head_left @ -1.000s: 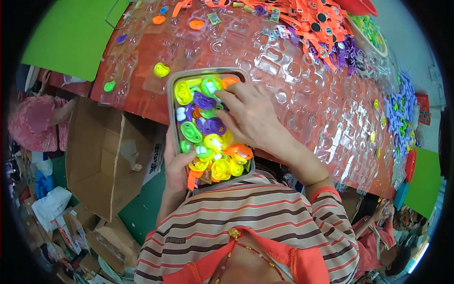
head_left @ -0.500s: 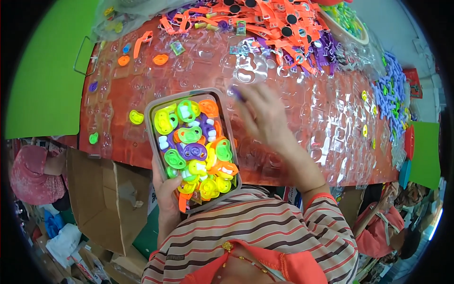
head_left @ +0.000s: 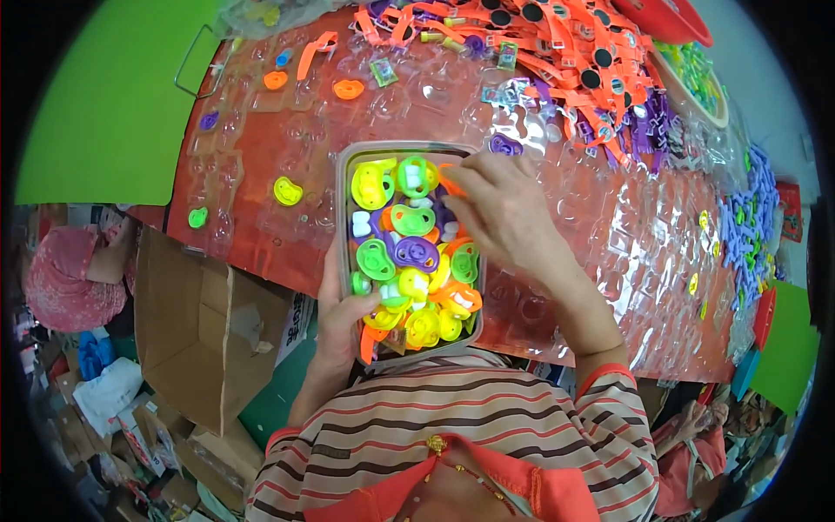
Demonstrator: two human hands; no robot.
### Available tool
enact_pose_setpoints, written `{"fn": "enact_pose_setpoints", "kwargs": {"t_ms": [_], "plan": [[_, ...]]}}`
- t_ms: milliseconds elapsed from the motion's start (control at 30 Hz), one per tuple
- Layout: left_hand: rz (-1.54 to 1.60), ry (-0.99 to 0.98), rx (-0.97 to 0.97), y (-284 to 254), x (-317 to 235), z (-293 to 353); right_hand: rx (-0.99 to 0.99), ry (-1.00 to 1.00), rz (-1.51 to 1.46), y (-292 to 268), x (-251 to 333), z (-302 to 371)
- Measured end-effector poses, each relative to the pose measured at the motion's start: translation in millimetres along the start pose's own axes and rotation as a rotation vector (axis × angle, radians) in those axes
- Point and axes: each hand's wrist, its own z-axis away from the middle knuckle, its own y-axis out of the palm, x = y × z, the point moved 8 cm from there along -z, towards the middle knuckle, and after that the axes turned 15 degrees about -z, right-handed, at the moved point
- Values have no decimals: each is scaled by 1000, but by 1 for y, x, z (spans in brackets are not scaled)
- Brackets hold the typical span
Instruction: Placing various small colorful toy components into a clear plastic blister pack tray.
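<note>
My left hand (head_left: 337, 326) grips the lower left side of a clear plastic container (head_left: 344, 217), its thumb over the rim. Inside lie many toy pacifiers in yellow, green, orange and purple, among them a purple pacifier (head_left: 416, 253) near the middle. My right hand (head_left: 504, 204) reaches over the upper right corner, fingertips closed on an orange pacifier (head_left: 450, 180) that they partly cover. Just beyond that hand, another purple pacifier (head_left: 504, 145) rests on the clear molded plastic trays (head_left: 600, 252) spread over the red table.
Single pacifiers lie on the trays at left, including a yellow one (head_left: 288, 191). Orange straps (head_left: 565, 43) are heaped at the back, beside a tub (head_left: 722, 109) of green pieces. Lilac pieces (head_left: 750, 217) pile up at right. An open cardboard box (head_left: 187, 322) stands at lower left.
My right hand has left the purple pacifier on the trays and come back to the container, onto an orange pacifier. The view has shifted, so the table's contents sit differently in the picture.
</note>
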Motion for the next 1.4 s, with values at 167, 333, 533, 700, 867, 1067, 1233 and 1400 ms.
{"fn": "enact_pose_setpoints", "kwargs": {"t_ms": [167, 333, 533, 700, 867, 1067, 1233, 1400], "plan": [[11, 20, 66, 12, -3, -8, 35, 33, 143, 22, 1, -22], [-8, 53, 33, 8, -4, -16, -18, 57, 127, 28, -8, -34], [97, -7, -23, -9, -12, -24, -160, 329, -614, 10, -61, -37], [134, -13, -27, -23, -12, -24, -194, 703, -1207, 35, -130, -50], [144, -8, -106, -42, -14, -18, -151, 763, -1306, 53, -151, -55], [148, 47, -238, -70, -19, -11, -196, 623, -927, 45, -167, -63], [158, 81, -246, -80, -20, -7, -174, 656, -1169, 50, -158, -64], [150, 105, -267, -85, -22, 2, -118, 675, -1029, 43, -147, -59]]}}
